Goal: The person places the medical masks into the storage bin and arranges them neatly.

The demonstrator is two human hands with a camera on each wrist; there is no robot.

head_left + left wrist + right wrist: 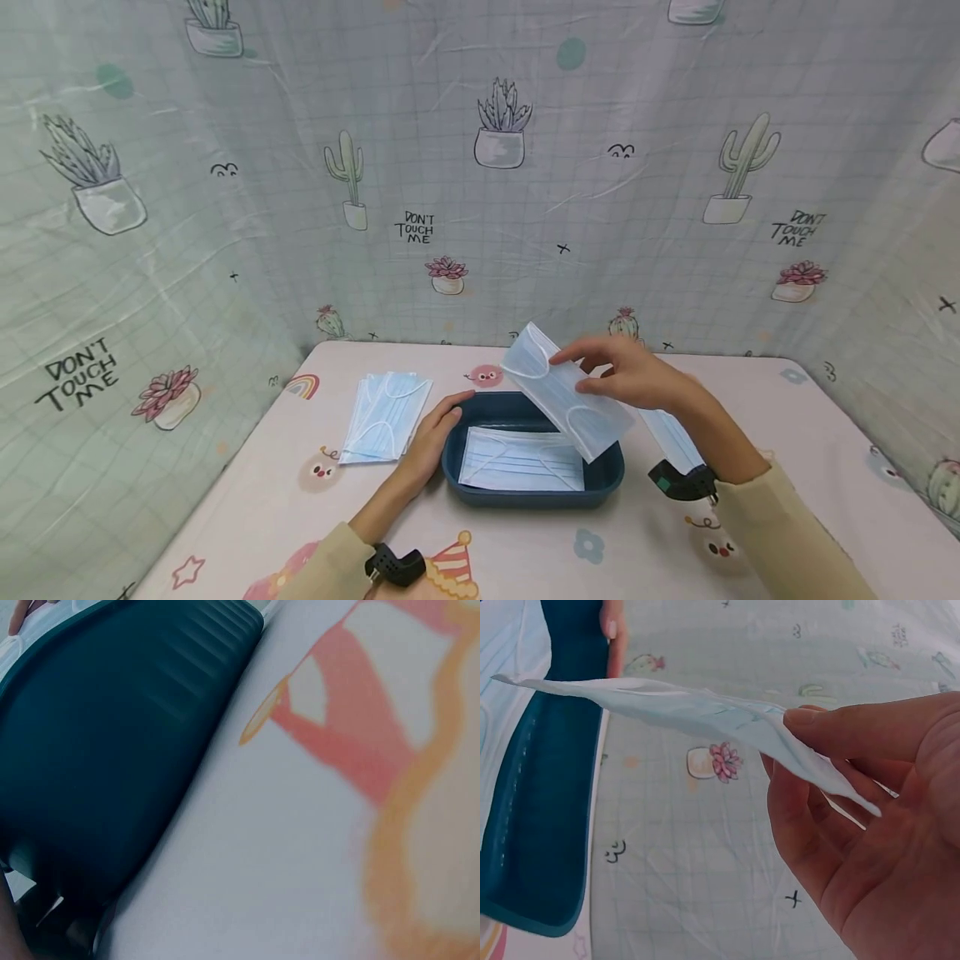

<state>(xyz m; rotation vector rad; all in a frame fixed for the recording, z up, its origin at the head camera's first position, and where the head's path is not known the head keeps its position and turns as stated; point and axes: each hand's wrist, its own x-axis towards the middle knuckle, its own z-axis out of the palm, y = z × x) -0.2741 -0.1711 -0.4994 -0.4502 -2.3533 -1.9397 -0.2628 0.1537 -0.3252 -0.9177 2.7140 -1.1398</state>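
Right hand: thumb and fingertips pinch a mask
Left hand: fingers relaxed, touching box at left
Mask: tilted over box, right of frame centre — pinched near one edge, might slip

The bin looks like hard plastic, smooth & mostly matt, w/ ridges on its side. The lifted mask, the flat mask inside & the mask pile look like thin, soft papery cloth, matt, w/ pressed folds. The wall sheet looks like plastic, a bit shiny & v. crinkly. Table cover: smooth, matt. R sleeve: soft-looking matt cloth. R wrist cam: dark plastic.
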